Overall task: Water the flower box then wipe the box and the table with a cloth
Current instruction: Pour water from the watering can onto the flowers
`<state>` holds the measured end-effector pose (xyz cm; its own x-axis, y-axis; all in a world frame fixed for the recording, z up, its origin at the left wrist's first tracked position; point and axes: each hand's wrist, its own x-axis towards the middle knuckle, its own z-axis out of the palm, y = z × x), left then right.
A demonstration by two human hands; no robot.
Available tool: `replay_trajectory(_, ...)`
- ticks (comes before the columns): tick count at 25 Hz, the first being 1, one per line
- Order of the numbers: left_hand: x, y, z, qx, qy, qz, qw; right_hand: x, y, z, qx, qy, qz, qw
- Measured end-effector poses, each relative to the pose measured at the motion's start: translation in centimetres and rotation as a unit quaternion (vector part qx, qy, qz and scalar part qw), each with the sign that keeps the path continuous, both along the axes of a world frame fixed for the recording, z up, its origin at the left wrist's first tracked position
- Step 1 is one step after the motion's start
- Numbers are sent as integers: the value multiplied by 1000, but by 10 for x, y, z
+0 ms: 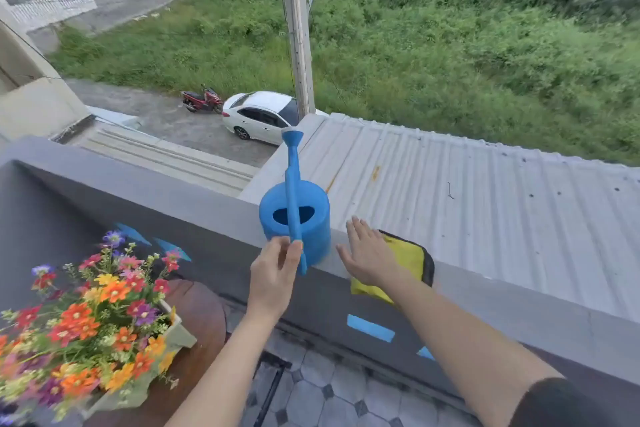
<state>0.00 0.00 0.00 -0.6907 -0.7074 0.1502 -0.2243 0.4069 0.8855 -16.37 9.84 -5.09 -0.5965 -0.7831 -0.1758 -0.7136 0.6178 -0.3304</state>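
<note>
While the blue plastic watering can [313,218] stands upright on the grey concrete balcony ledge [173,198], its long spout pointing away over the roof below, the left hand [273,270] meets the lower end of its handle, with thumb and forefinger curled round it. How firm that grip is, I cannot tell. The right hand [370,253] lies just beside the can, its fingers straight and slightly spread and its palm flat on the yellow cloth with dark edging [412,256]. That flat palm probably keeps the cloth from slipping off the narrow ledge. The pale rectangular flower box [178,331], crowded with orange, red and purple blooms, sits well apart at lower left on the round brown wooden table [204,308]. Can and cloth lie side by side within reach, one for each hand. I judge that the wiping has not begun.
</note>
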Motion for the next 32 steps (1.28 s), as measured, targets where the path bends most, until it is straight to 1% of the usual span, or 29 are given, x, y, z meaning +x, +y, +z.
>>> replay_trajectory(1,-6,4,-6,27,14,-4,1000,-1,-1,-10,19,2,3,1000)
replay_trajectory(2,-13,4,-15,34,18,5,999,-5,-2,-18,28,-2,12,1000)
replay_trajectory(4,-22,10,-28,50,28,41,998,-3,-1,-37,62,9,25,998)
replay_trajectory(7,-35,15,-29,78,53,82,992,-3,0,-50,58,39,23,997)
replay_trajectory(9,-41,15,-31,68,66,112,989,-3,0,-51,58,47,25,997)
replay_trajectory(11,-45,14,-27,36,93,158,982,-3,0,-53,59,47,28,997)
replay_trajectory(13,-46,9,-20,-23,117,203,972,-4,1,-53,65,47,33,996)
replay_trajectory(16,-39,-2,-3,-93,115,224,963,-4,4,-51,66,36,21,997)
replay_trajectory(18,-26,-10,8,-152,124,223,955,3,1,-42,15,0,-5,1000)
replay_trajectory(20,-12,-20,23,-209,133,223,943,17,-12,-24,-98,-35,-32,994)
replay_trajectory(22,1,-30,42,-224,133,234,937,35,-29,-2,-224,-47,-37,973)
replay_trajectory(25,30,-40,81,-227,148,261,927,74,-56,38,-346,-50,-21,937)
replay_trajectory(27,58,-46,111,-251,168,279,911,106,-73,64,-394,-59,-5,917)
replay_trajectory(29,90,-52,141,-281,171,292,898,140,-86,84,-426,-64,24,902)
replay_trajectory(32,143,-64,175,-317,132,315,885,191,-101,103,-438,-59,78,894)
